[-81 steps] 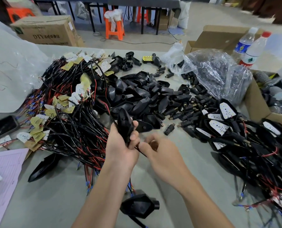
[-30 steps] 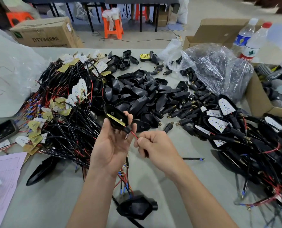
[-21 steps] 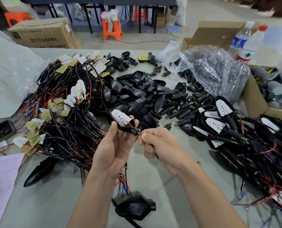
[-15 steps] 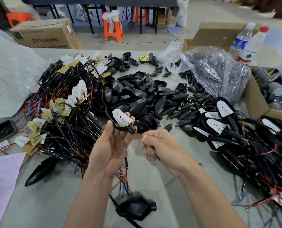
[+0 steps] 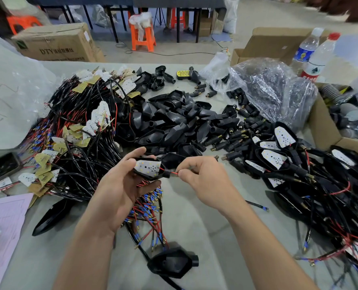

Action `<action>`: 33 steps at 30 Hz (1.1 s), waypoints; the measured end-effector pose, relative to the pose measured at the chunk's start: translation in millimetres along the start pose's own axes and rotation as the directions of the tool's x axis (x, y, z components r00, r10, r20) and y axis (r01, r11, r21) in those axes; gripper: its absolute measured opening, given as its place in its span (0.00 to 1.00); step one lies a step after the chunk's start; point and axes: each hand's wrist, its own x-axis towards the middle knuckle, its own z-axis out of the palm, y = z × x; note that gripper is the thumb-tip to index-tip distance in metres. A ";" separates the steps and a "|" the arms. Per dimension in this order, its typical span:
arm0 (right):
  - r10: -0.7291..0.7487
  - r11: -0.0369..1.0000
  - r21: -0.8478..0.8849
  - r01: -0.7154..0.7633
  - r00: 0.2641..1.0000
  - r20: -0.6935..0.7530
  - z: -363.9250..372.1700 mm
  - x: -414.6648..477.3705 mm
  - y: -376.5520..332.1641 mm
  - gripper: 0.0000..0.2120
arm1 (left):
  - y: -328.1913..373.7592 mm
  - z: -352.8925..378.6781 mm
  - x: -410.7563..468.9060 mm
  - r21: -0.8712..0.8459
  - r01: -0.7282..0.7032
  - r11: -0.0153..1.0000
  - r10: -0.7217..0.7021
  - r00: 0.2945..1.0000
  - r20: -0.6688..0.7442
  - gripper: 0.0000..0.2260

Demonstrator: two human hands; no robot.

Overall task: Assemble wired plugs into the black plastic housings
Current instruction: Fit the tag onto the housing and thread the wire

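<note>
two hands meet in the middle of the frame. the left hand [image 5: 119, 191] grips a black housing [image 5: 153, 178] between thumb and fingers, with a white board [image 5: 148, 166] lying in its open face. the right hand [image 5: 203, 181] pinches the red wire [image 5: 173, 173] that comes out of the housing's neck. a heap of empty housings [image 5: 174, 126] lies above them at centre, tangled wires [image 5: 75, 130] at the left, and filled housings [image 5: 278, 158] at the right, all on the grey table [image 5: 186, 227].

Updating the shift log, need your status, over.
Left hand grips the black housing, white board seated inside. Right hand pinches its red wire by the neck. Nothing between hands; loose wires on table below.
</note>
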 end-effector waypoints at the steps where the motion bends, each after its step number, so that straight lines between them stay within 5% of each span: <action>1: -0.010 1.000 -0.030 0.010 1.000 -0.008 0.2 0.4 0.2 0.10 | 2.8 -0.5 -1.4 0.063 -0.003 0.998 0.005 1.000 -0.031 0.15; 5: -0.046 0.992 -0.124 0.040 0.998 -0.052 2.8 0.6 0.5 0.09 | 6.7 1.3 -5.2 0.205 -0.016 0.979 0.049 0.986 -0.159 0.13; 7: -0.109 0.975 -0.214 0.058 0.966 -0.236 6.4 -3.7 5.7 0.08 | 5.2 4.1 -5.8 0.189 -0.050 0.981 0.089 0.975 -0.204 0.13; 10: -0.159 0.967 -0.256 -0.007 0.767 -0.621 8.5 -20.9 25.5 0.07 | 2.7 4.8 -5.3 0.093 -0.115 0.989 0.138 0.942 -0.307 0.14; 12: 0.013 0.986 -0.114 -0.118 0.746 -0.666 10.9 -30.4 42.5 0.07 | 2.6 1.9 -4.0 0.030 -0.156 0.987 0.156 0.922 -0.355 0.14; 14: 0.299 0.954 0.167 -0.250 0.854 -0.425 22.2 -32.1 54.2 0.10 | 0.3 -1.4 -1.7 0.002 -0.176 0.984 0.163 0.911 -0.378 0.14; 15: 0.419 0.861 0.418 -0.289 0.869 -0.262 28.4 -30.0 55.0 0.12 | -2.0 -2.2 -0.7 -0.006 -0.174 0.985 0.159 0.911 -0.379 0.14; 17: 0.513 0.441 0.857 -0.267 0.858 0.003 32.0 -18.1 47.6 0.14 | -7.3 -1.4 1.1 -0.003 -0.156 0.988 0.144 0.921 -0.362 0.16; 19: 0.505 0.117 0.975 -0.189 0.857 0.105 17.8 -2.5 41.9 0.17 | -12.7 0.3 1.6 0.024 -0.140 0.990 0.140 0.935 -0.327 0.19; 20: 0.503 0.061 0.988 -0.141 0.859 0.091 7.4 4.9 39.6 0.16 | -14.7 0.5 1.0 0.041 -0.139 0.989 0.145 0.941 -0.306 0.21; 21: 0.489 0.082 0.990 -0.112 0.870 0.058 -1.3 11.0 37.0 0.14 | -16.0 -0.3 -0.3 0.063 -0.140 0.988 0.152 0.946 -0.288 0.22; 26: 0.249 0.577 0.802 -0.150 0.968 0.002 -10.3 24.3 3.4 0.13 | -22.1 -19.6 -8.4 0.337 -0.100 0.936 0.196 0.945 -0.263 0.18; 33: 0.318 0.537 0.843 0.015 0.922 -0.219 -51.6 73.4 -26.2 0.11 | -42.8 4.8 -24.3 0.532 -0.111 0.839 0.226 0.961 -0.156 0.17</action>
